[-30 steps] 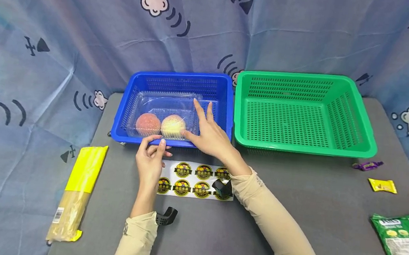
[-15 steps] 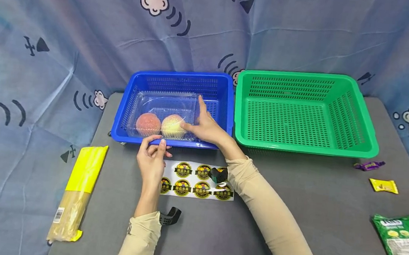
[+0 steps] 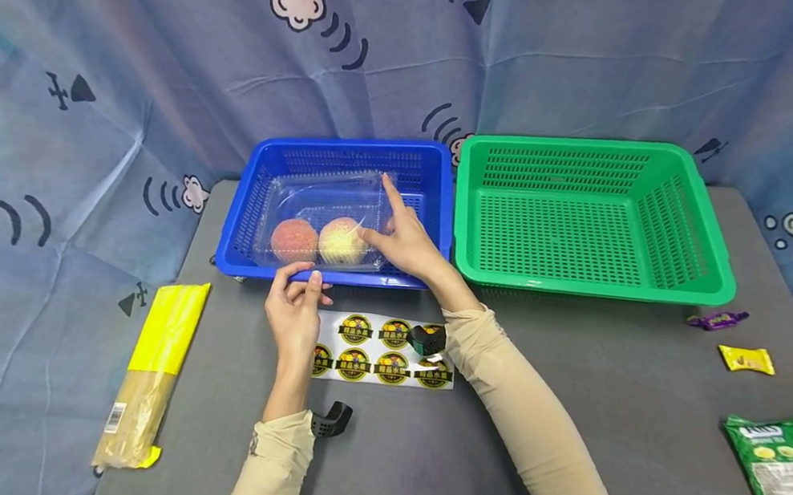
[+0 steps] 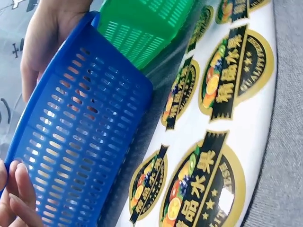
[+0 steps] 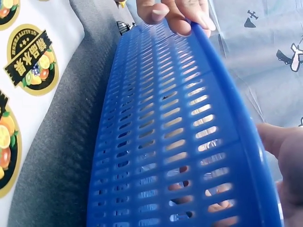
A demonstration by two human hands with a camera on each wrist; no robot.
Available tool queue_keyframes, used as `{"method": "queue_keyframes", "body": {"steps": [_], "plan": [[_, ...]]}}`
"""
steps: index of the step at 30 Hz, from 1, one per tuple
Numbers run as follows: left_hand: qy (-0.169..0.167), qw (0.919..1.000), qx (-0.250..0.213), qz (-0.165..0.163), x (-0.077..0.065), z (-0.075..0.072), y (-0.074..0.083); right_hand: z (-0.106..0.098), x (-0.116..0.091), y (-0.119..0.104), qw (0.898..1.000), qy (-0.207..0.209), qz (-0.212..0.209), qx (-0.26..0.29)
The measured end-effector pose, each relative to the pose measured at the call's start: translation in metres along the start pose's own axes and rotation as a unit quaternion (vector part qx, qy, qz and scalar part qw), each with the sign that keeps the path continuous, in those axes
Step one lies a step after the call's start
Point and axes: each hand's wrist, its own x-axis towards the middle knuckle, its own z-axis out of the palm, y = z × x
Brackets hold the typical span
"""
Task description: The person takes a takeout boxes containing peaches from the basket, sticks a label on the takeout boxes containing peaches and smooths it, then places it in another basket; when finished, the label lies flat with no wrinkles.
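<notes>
A clear plastic fruit box (image 3: 330, 192) with two peaches, one reddish (image 3: 294, 241) and one pale yellow (image 3: 342, 242), sits slightly askew in the blue basket (image 3: 414, 284). My right hand (image 3: 407, 242) grips the box's right end, thumb over the lid near the pale peach and index finger stretched along the far right corner. At the basket's front rim, my left hand (image 3: 294, 309) pinches the edge, its fingertips (image 4: 22, 182) against the outer wall in the left wrist view. Through the slots, the right wrist view shows parts of my right hand (image 5: 289, 156) inside the basket.
Right beside the blue basket stands a green basket (image 3: 545, 284). A sheet of round fruit stickers (image 3: 374, 348) lies in front. Noodle-like sticks in a yellow pack (image 3: 155, 367) lie left; a purple candy (image 3: 717, 321), yellow candy (image 3: 746, 359) and green chip bag (image 3: 786, 474) lie right.
My right hand has gone from spread fingers over the box to gripping its right end. The box and peaches have shifted slightly right and turned a little. My left hand stays on the rim.
</notes>
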Motion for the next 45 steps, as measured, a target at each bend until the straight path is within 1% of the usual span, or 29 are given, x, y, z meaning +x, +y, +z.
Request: {"method": "queue_keyframes", "body": {"steps": [6, 12, 16, 18, 22, 25, 28, 31, 36, 39, 42, 45], "plan": [[0.003, 0.9999, 0.009, 0.006, 0.001, 0.001, -0.001, -0.003, 0.0, 0.003, 1.0, 0.01, 0.001, 0.013], [0.01, 0.9993, 0.034, 0.007, 0.001, 0.003, -0.001, -0.006, -0.001, 0.004, 0.998, 0.044, 0.012, 0.037], [0.016, 0.9982, 0.057, 0.01, 0.001, 0.003, -0.001, -0.008, -0.004, 0.002, 0.997, 0.058, -0.008, 0.044], [0.018, 0.9979, 0.061, 0.01, 0.001, 0.003, -0.001, -0.009, -0.006, 0.002, 0.997, 0.065, -0.017, 0.046], [0.018, 0.9976, 0.066, 0.009, 0.0, 0.003, -0.001, -0.012, -0.012, 0.0, 0.995, 0.086, -0.023, 0.049], [0.018, 0.9971, 0.072, 0.017, 0.001, 0.002, -0.002, -0.015, -0.017, -0.002, 0.993, 0.104, -0.028, 0.054], [0.02, 0.9966, 0.074, 0.028, 0.001, 0.001, -0.003, -0.02, -0.021, -0.005, 0.99, 0.121, -0.038, 0.066], [0.018, 0.9969, 0.071, 0.031, 0.001, -0.001, -0.003, -0.025, -0.026, -0.011, 0.985, 0.133, -0.051, 0.095], [0.014, 0.9973, 0.068, 0.023, 0.0, -0.001, -0.001, -0.038, -0.04, -0.023, 0.978, 0.133, -0.044, 0.157], [0.014, 0.9968, 0.076, 0.022, -0.001, 0.0, 0.0, -0.046, -0.052, -0.027, 0.974, 0.131, -0.038, 0.183], [0.015, 0.9963, 0.082, 0.022, -0.002, 0.0, -0.001, -0.054, -0.066, -0.028, 0.973, 0.13, -0.04, 0.187], [0.015, 0.9957, 0.088, 0.022, -0.002, 0.0, -0.001, -0.063, -0.083, -0.025, 0.973, 0.135, -0.047, 0.181]]}}
